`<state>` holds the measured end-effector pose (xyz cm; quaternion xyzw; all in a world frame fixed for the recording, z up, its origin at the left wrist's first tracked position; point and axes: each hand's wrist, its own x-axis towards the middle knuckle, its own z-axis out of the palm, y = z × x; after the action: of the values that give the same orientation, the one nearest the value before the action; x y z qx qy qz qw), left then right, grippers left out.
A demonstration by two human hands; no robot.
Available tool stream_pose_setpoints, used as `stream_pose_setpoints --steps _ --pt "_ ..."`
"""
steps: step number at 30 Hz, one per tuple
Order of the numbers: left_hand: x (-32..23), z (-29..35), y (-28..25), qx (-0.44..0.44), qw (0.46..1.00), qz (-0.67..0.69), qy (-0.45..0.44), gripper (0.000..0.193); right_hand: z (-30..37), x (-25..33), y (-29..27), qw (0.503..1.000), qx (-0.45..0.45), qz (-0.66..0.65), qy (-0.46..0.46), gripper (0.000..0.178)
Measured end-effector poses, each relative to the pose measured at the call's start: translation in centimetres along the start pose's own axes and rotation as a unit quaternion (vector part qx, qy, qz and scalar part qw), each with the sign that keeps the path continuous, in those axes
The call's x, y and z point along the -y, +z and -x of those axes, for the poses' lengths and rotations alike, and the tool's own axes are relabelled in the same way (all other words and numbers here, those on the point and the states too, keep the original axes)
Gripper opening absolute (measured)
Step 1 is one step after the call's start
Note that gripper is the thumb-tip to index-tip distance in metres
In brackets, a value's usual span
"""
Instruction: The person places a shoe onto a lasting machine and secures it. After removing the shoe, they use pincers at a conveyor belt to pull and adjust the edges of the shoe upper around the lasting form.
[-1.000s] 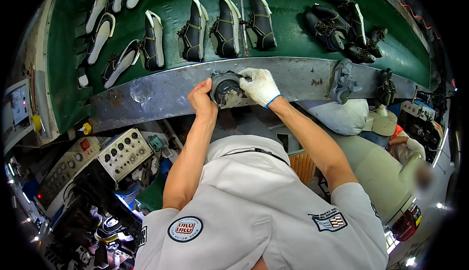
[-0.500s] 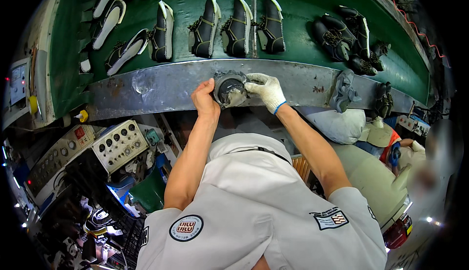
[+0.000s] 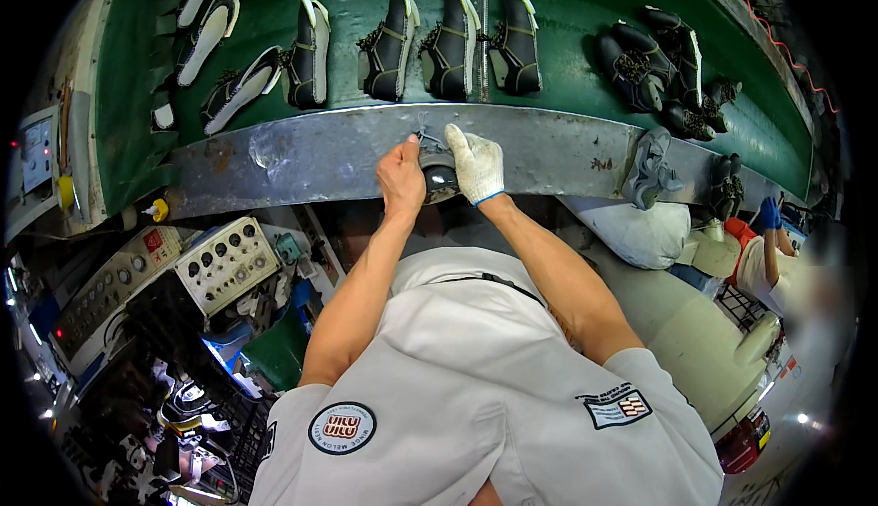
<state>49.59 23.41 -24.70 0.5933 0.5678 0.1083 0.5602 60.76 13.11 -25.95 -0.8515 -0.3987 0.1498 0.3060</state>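
Between my hands, over the metal edge of the bench, is a grey and black shoe with its rounded, shiny black end toward me. Thin lace-like strands stick up at its far end. My bare left hand is closed on the shoe's left side, thumb pointing away from me. On the right side my right hand, in a white knit glove with a blue cuff edge, is also closed on it, thumb up. Both hands hide much of the shoe.
Several black shoes with pale soles lie on the green conveyor belt beyond the metal ledge. A grey shoe rests on the ledge at right. Control boxes stand at lower left. Another person works at far right.
The shoe has turned, so its shiny rounded end faces me instead of its dark opening. My right hand has shifted its grip, thumb now up. The person at right has raised their blue-gloved hands.
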Motion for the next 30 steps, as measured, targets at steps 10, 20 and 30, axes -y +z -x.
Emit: stream_pose_setpoints --steps 10,20,30 --pt "2.3 0.7 0.3 0.054 0.995 -0.003 -0.086 0.061 2.0 -1.5 1.0 0.974 0.135 -0.091 0.156 0.055" --pt "5.9 -2.0 0.6 0.067 0.993 -0.033 -0.093 0.059 1.4 -2.8 3.7 0.962 0.176 -0.085 0.189 0.049" --pt "0.9 -0.5 0.2 0.039 0.983 0.055 -0.170 0.060 0.1 -4.8 3.7 0.869 0.171 -0.292 0.360 0.052"
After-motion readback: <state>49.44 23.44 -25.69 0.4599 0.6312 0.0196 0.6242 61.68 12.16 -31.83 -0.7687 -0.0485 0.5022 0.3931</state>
